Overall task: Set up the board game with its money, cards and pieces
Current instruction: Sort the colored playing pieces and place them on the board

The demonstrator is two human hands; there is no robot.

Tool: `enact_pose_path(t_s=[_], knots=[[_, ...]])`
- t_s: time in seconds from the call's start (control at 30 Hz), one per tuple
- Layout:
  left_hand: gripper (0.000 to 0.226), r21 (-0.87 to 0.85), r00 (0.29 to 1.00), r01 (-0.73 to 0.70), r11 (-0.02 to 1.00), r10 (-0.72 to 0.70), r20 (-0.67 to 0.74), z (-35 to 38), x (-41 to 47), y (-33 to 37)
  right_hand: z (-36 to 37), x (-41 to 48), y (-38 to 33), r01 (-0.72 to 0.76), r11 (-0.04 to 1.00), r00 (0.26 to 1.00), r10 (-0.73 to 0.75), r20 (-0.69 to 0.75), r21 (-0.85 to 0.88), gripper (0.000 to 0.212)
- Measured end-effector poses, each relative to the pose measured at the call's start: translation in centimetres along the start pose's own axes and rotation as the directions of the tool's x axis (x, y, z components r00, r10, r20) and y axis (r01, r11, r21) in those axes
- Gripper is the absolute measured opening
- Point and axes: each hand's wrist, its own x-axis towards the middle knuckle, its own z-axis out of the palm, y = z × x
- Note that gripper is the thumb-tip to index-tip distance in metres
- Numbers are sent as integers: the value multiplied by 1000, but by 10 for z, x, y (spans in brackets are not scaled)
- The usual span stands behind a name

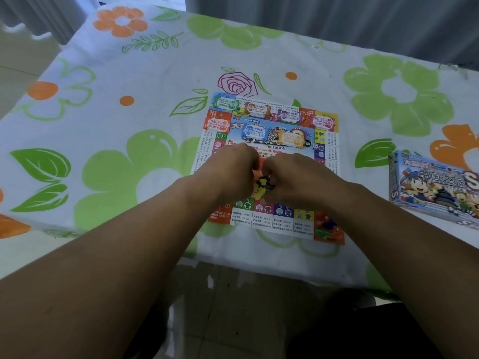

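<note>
Our left hand [230, 172] and right hand [293, 180] meet over the board [269, 218], both pinching a clump of small plastic pieces [263, 186]. Board's mid-table on the flowery tablecloth [129, 81], money stacks [255, 110] at its 12 o'clock edge, box [435, 187] at 3 o'clock, grey curtains [337, 19] beyond.

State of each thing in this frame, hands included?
game board: unfolded, flat on tablecloth.
money stacks: sorted by colour, on board's far half.
die: resting on board.
plastic pieces: held between both hands.
left hand: curled round plastic pieces.
right hand: curled round plastic pieces.
loose pieces: lying on board's near right corner.
game box: lying right of board, apart.
</note>
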Motion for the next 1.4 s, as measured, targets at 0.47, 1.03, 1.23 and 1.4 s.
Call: enact_pose_path(t_s=[0.47,1.03,1.23,1.4], knots=[[28,-45,996,-19,999,15,-85,14,-1,-2,16,3,-4,8,993,990,9,-140,119,21],[25,-70,995,-12,997,5,-103,15,4,-5,9,-3,-1,9,990,993,8,-119,141,18],[26,-63,996,-29,998,23,-88,17,3,-1,14,0,-1,10,994,990,6,-141,107,12],[26,-62,995,-31,998,25,-96,17,3,-2,14,2,-1,7,993,991,9,-131,122,14]])
